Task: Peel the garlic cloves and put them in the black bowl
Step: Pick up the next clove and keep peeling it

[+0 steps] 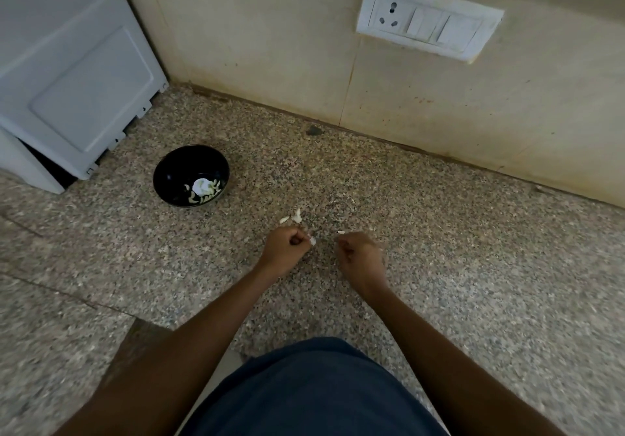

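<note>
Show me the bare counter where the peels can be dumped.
Bare counter runs right of the right hand, out to the wall. More lies between the black bowl and the wall. It is crowded just beyond the left hand, where garlic bits lie.

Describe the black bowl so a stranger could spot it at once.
Start at the pale grey appliance against the wall at far left. Just right of its lower corner, on the speckled stone counter, sits the black bowl. It is the only dark round dish, with pale garlic cloves inside.
</note>
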